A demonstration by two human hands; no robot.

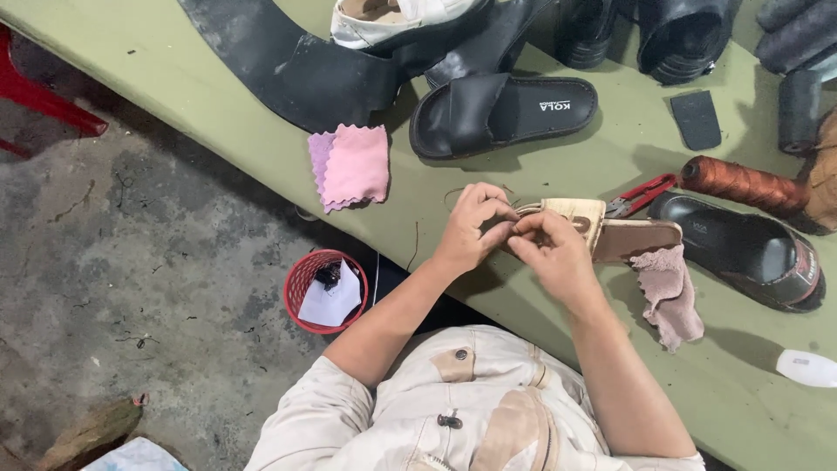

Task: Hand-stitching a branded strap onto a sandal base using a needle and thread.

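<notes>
I see both hands pinched together on the near end of the tan sandal point(602, 231): left hand point(471, 228) beside right hand point(551, 253). The sandal's long axis runs away rightward along the green worktop point(261, 148), nearer my right hand.

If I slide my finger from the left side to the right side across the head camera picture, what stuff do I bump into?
Red basket on the floor → pink cloth → left hand → right hand → tan sandal → red snips → spool of reddish-brown thread → white bottle.
</notes>
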